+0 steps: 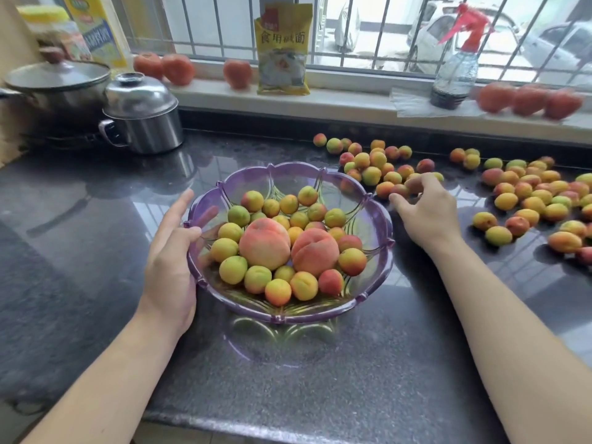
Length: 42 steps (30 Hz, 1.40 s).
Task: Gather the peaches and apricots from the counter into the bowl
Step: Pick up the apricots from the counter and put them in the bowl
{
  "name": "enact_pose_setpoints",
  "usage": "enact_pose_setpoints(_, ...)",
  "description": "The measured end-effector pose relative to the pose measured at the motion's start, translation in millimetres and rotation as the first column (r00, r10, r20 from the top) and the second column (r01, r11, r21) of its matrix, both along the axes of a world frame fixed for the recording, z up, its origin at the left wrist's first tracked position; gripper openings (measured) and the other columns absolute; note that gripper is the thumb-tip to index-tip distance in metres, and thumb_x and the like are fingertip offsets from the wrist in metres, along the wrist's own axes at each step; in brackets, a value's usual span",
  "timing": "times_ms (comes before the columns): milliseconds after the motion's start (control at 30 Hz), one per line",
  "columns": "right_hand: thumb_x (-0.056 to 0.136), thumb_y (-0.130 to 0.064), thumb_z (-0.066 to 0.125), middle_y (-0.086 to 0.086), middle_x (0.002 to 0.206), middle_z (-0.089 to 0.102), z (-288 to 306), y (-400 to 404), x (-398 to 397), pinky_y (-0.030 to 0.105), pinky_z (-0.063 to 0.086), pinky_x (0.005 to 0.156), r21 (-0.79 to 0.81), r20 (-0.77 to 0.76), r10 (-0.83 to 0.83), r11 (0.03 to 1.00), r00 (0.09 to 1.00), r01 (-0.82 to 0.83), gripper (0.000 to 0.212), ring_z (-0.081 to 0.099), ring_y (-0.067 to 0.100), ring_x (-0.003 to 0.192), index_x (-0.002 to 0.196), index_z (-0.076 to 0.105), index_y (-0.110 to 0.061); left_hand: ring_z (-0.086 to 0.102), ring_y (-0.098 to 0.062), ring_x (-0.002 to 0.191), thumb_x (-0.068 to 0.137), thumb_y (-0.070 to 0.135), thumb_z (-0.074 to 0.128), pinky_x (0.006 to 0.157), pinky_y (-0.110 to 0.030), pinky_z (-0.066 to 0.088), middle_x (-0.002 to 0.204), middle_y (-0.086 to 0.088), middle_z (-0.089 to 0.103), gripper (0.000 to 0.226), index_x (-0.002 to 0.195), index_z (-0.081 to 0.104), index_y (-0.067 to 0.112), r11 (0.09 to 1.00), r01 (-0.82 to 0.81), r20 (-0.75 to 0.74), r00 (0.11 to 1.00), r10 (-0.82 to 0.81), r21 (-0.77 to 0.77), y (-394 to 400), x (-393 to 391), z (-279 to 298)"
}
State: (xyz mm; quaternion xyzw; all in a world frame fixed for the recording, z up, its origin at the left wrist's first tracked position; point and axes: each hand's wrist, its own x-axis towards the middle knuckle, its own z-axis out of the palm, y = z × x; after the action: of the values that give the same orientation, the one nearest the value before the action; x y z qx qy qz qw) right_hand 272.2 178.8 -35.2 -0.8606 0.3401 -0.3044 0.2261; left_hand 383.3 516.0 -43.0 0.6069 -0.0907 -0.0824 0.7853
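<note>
Left hand (173, 254) grips bowl (381, 219) rim, steadying it mid-tabletop (96, 219). Right hand (426, 209) fingers (397, 200) curl over apricots (392, 189) toward back edge; grasp unclear.

Half-filled purple bowl (382, 251); apricots (525, 200) scattered right.

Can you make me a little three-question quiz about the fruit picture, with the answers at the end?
1. True or false: the two big peaches are already in the purple bowl.
2. Which hand touches the bowl's rim? A) left hand B) right hand C) neither
3. Fill in: the right hand reaches toward the loose apricots lying on the dark ____.

Key:
1. True; both lie among the small apricots inside it.
2. A; its thumb rests on the rim.
3. Counter.
</note>
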Motion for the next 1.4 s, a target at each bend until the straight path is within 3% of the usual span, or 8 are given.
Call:
enact_pose_setpoints(133, 0.098, -0.031, 0.064, 0.001, 0.103, 0.067, 14.1, 4.5, -11.1, 0.036, 0.053, 0.083, 0.15, 0.166, 0.086, 0.983, 0.982, -0.111, 0.025, 0.062, 0.019, 0.094, 0.121, 0.065, -0.021, 0.067, -0.01, 0.129, 0.107, 0.006, 0.039, 0.108, -0.035, 0.052, 0.114, 0.015, 0.08, 0.05, 0.15, 0.056, 0.025, 1.0, 0.019, -0.002, 1.0, -0.019, 0.001, 2.0, -1.9, 2.7)
enact_pose_setpoints(233, 0.1, -0.033, 0.062, 0.0, 0.104, 0.07, 37.7, 19.3, -15.4, 0.04, 0.059, 0.087, 0.255, 0.215, 0.194, 0.935, 0.957, -0.247, 0.02, 0.067, 0.02, 0.097, 0.118, 0.068, -0.027, 0.068, -0.01, 0.127, 0.095, 0.019, 0.05, 0.107, -0.035, 0.053, 0.121, 0.011, 0.079, 0.051, 0.144, 0.061, 0.03, 0.999, 0.033, 0.006, 0.999, -0.033, 0.016, 3.1, -1.8, 4.2)
enact_pose_setpoints(333, 0.096, -0.03, 0.067, -0.005, 0.099, 0.075, 65.7, 48.0, -21.9, 0.038, 0.061, 0.085, 0.284, 0.207, 0.412, 0.843, 0.887, -0.457, 0.017, 0.071, 0.014, 0.095, 0.112, 0.069, -0.027, 0.067, -0.01, 0.129, 0.085, 0.025, 0.051, 0.109, -0.036, 0.052, 0.13, 0.007, 0.075, 0.056, 0.139, 0.063, 0.033, 0.999, 0.036, 0.006, 0.999, -0.036, 0.014, 4.2, -1.2, 4.6)
enact_pose_setpoints(433, 0.08, -0.035, 0.073, -0.005, 0.095, 0.076, 91.0, 83.9, -28.8, 0.033, 0.061, 0.085, 0.313, 0.142, 0.65, 0.686, 0.746, -0.657, 0.029, 0.073, 0.014, 0.091, 0.107, 0.069, -0.025, 0.067, -0.008, 0.128, 0.085, 0.026, 0.051, 0.109, -0.037, 0.052, 0.126, 0.011, 0.077, 0.055, 0.137, 0.064, 0.035, 0.999, 0.045, 0.005, 0.999, -0.045, 0.02, 4.3, -1.2, 3.7)
enact_pose_setpoints(567, 0.078, -0.042, 0.078, -0.01, 0.094, 0.071, 92.8, 120.2, -28.4, 0.039, 0.058, 0.078, 0.292, -0.175, 0.821, 0.57, 0.543, -0.768, 0.027, 0.067, 0.013, 0.087, 0.104, 0.074, -0.033, 0.068, -0.007, 0.127, 0.084, 0.025, 0.051, 0.109, -0.036, 0.052, 0.126, 0.011, 0.077, 0.057, 0.14, 0.063, 0.033, 0.998, 0.045, -0.001, 0.999, -0.045, 0.031, 4.3, -0.6, 3.0)
enact_pose_setpoints(733, 0.081, -0.041, 0.081, -0.013, 0.105, 0.066, 80.8, 132.6, -22.6, 0.037, 0.051, 0.082, 0.198, -0.375, 0.813, 0.54, 0.446, -0.818, 0.027, 0.058, 0.007, 0.094, 0.107, 0.075, -0.041, 0.068, -0.007, 0.126, 0.085, 0.026, 0.051, 0.11, -0.037, 0.052, 0.123, 0.015, 0.077, 0.056, 0.139, 0.063, 0.033, 0.998, 0.043, 0.003, 0.999, -0.043, 0.042, 4.0, -0.2, 2.4)
enact_pose_setpoints(1100, 0.083, -0.047, 0.077, -0.021, 0.109, 0.065, 77.2, 139.1, -20.8, 0.035, 0.052, 0.09, 0.214, -0.439, 0.793, 0.548, 0.421, -0.809, 0.025, 0.059, 0.005, 0.103, 0.107, 0.075, -0.044, 0.07, -0.004, 0.121, 0.085, 0.026, 0.051, 0.098, -0.029, 0.055, 0.119, 0.018, 0.078, 0.054, 0.137, 0.062, 0.036, 0.997, 0.047, 0.013, 0.999, -0.048, 0.057, 3.7, -0.1, 2.9)
enact_pose_setpoints(1400, 0.08, -0.052, 0.076, -0.019, 0.101, 0.066, 72.4, 143.2, -18.1, 0.036, 0.053, 0.084, 0.156, -0.483, 0.77, 0.545, 0.418, -0.823, 0.028, 0.06, 0.006, 0.096, 0.105, 0.075, -0.04, 0.067, -0.006, 0.128, 0.086, 0.026, 0.051, 0.113, -0.039, 0.051, 0.123, 0.013, 0.077, 0.053, 0.136, 0.064, 0.036, 0.998, 0.044, 0.018, 0.999, -0.045, 0.052, 4.1, -0.5, 3.4)
